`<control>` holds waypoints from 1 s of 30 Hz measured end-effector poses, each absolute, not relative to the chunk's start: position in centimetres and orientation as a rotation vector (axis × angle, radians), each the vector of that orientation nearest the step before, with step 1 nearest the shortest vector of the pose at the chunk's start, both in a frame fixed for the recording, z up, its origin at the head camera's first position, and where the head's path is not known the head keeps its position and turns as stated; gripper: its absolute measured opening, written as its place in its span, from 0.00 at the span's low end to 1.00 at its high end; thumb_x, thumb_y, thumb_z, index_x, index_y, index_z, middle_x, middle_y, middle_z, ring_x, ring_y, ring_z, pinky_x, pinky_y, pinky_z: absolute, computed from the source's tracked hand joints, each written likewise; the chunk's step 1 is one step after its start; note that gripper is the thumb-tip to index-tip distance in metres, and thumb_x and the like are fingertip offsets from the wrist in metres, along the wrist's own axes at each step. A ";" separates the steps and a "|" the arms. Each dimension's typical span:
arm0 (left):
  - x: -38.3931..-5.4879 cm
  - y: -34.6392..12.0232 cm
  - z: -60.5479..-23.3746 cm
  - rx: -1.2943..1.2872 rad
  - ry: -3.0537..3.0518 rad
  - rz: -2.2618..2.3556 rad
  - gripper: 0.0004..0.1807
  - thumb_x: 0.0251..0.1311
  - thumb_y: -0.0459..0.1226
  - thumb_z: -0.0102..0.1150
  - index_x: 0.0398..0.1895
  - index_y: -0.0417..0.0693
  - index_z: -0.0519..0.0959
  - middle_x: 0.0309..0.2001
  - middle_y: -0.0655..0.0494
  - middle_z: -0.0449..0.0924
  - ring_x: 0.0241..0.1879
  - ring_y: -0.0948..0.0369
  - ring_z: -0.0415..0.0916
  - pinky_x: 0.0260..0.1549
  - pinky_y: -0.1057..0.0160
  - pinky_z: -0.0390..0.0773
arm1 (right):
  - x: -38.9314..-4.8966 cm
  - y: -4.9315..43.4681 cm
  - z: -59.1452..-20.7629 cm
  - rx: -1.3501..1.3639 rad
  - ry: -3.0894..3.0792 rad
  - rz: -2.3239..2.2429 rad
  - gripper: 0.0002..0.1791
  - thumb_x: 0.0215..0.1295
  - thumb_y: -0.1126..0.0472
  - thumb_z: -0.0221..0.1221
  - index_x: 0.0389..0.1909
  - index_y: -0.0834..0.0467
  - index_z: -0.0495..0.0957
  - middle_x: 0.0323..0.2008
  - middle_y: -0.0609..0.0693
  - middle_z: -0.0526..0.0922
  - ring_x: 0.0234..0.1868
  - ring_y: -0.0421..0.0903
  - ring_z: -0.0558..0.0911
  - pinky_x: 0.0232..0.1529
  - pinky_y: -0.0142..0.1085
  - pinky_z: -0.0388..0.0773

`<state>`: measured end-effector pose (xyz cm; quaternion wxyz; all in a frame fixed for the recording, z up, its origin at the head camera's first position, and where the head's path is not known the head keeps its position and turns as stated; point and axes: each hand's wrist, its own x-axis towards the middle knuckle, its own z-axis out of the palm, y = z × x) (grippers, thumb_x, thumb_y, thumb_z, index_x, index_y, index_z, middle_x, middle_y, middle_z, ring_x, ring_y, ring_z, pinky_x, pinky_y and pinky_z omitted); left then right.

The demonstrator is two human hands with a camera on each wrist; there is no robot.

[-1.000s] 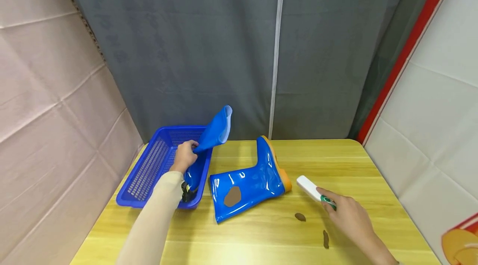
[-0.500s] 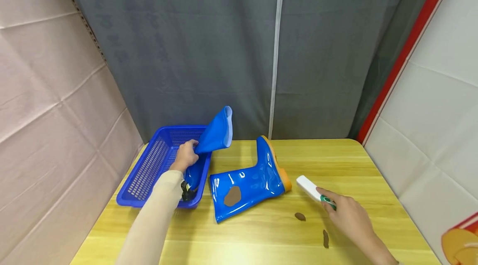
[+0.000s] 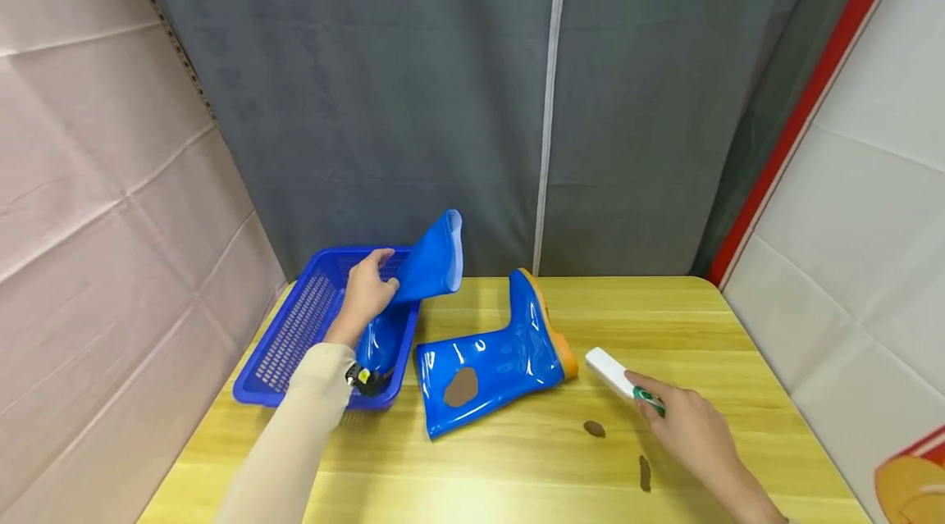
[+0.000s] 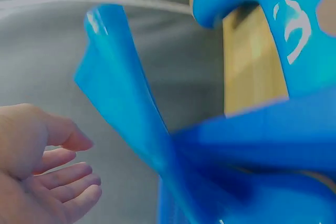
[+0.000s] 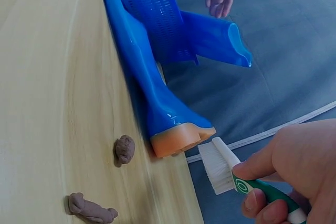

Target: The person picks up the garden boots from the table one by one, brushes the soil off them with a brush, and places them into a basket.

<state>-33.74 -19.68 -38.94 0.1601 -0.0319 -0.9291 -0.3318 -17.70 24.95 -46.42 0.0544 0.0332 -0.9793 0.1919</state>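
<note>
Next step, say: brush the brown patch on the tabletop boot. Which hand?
Probably the right hand: it holds the brush just off the sole end of the tabletop boot. The left hand is empty, over the basket beside the other boot.

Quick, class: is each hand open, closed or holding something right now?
Left hand: open, holding nothing, near the boot in the basket.
Right hand: closed, holding the brush.

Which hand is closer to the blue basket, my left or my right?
Left. Your left hand hovers above the blue basket; your right hand, gripping the brush, is well off to the right, past the boot lying outside it.
</note>
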 end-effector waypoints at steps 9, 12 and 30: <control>-29.3 -15.7 -37.6 -0.281 -2.433 -0.938 0.21 0.57 0.31 0.58 0.56 0.45 0.75 0.56 0.46 0.78 0.57 0.49 0.75 0.56 0.51 0.76 | -17.3 24.9 -46.4 0.100 -2.967 0.580 0.24 0.60 0.57 0.61 0.59 0.42 0.75 0.14 0.43 0.69 0.12 0.38 0.59 0.13 0.28 0.54; -28.1 -14.2 -37.8 -0.378 -2.342 -0.884 0.20 0.56 0.31 0.60 0.54 0.47 0.78 0.54 0.50 0.80 0.56 0.52 0.76 0.56 0.52 0.76 | -17.3 24.9 -46.4 0.102 -2.970 0.586 0.23 0.60 0.57 0.60 0.59 0.42 0.75 0.15 0.43 0.71 0.12 0.38 0.59 0.13 0.28 0.54; -24.8 -5.8 -49.2 -0.780 -2.693 -0.519 0.22 0.59 0.48 0.60 0.56 0.51 0.76 0.58 0.57 0.77 0.59 0.59 0.74 0.58 0.59 0.75 | -17.5 24.7 -46.5 0.093 -2.986 0.593 0.23 0.61 0.56 0.60 0.58 0.41 0.75 0.10 0.42 0.64 0.10 0.36 0.56 0.12 0.26 0.53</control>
